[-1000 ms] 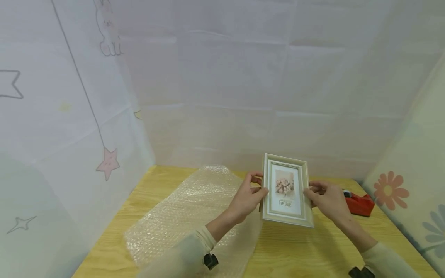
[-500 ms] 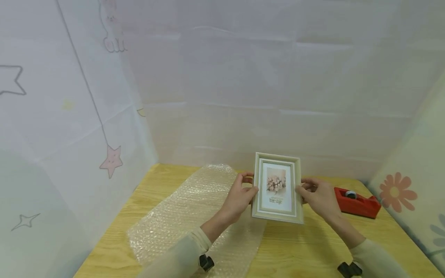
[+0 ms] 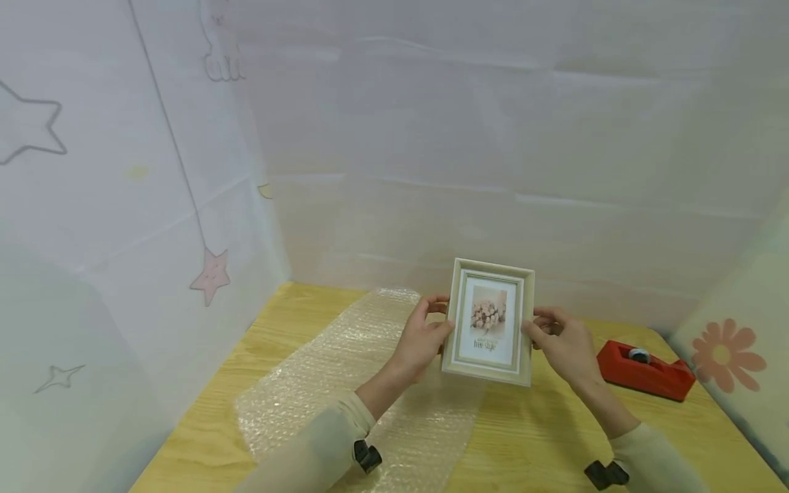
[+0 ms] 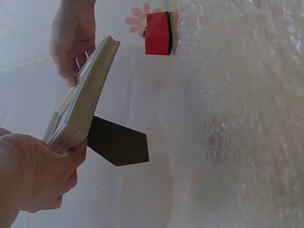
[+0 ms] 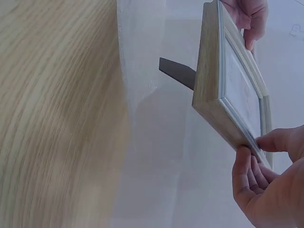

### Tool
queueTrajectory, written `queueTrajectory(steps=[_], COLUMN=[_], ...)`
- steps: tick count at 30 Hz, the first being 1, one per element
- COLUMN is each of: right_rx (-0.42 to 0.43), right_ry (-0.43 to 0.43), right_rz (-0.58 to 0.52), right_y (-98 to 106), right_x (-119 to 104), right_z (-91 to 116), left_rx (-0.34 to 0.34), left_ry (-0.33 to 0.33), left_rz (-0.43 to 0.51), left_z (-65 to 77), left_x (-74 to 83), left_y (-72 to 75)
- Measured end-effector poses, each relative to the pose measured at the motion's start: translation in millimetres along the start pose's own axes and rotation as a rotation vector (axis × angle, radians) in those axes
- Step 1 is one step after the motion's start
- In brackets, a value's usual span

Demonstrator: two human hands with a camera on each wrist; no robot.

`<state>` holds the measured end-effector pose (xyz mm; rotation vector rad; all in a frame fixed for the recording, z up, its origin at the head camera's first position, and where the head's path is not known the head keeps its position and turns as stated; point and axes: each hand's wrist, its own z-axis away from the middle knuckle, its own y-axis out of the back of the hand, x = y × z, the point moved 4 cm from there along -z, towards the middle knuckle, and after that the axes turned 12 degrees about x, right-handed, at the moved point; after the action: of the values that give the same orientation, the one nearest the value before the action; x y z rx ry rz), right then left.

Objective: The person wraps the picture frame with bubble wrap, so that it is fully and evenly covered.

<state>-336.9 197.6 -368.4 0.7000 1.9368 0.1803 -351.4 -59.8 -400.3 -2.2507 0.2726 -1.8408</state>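
Together the left hand (image 3: 425, 339) and right hand (image 3: 557, 342) pinch the side edges of the picture frame (image 3: 490, 320), held upright above the counter (image 3: 555, 438), its dark back stand (image 4: 118, 142) swung out. Just below lies bubble wrap (image 3: 345, 370); a red tape dispenser (image 3: 644, 370) sits right. Handling it well likely means keeping both grips even and the frame clear of the counter.

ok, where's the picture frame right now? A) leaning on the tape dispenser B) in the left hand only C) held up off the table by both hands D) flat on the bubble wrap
C: the left hand and right hand each grip a side edge of the picture frame, which is held upright above the table.
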Motion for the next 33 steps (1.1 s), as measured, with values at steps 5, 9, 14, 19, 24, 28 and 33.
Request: queueTrajectory(steps=[5,9,14,19,24,28,33], right_rx=[-0.013,-0.113,-0.289,-0.345,-0.353,-0.352,-0.357], right_ry=[-0.051,-0.112,-0.212,-0.309,-0.367,-0.390,-0.408], right_rz=[-0.084,-0.236,-0.524,-0.784,-0.885,-0.912,-0.909], right_y=[-5,-16,-36,-52,-62,-66,-70], right_x=[6,13,21,26,31,33,35], right_z=[-8,-15,-16,-8,-1,1,2], left_rx=[0.004,-0.007,-0.022,-0.002,0.010,0.004,-0.013], left_ry=[-0.025,-0.034,-0.036,-0.027,-0.016,-0.012,0.012], left_rz=[0.003,0.014,0.019,-0.002,-0.023,-0.040,-0.041], left_z=[-5.3,-6.6,-8.3,-10.3,-9.4,-10.4,-13.0], left_x=[8.1,13.1,11.4,3.0,-2.2,-4.2,-6.6], left_y=[-0.3,-0.6,-1.0,4.1,9.2,12.3,18.1])
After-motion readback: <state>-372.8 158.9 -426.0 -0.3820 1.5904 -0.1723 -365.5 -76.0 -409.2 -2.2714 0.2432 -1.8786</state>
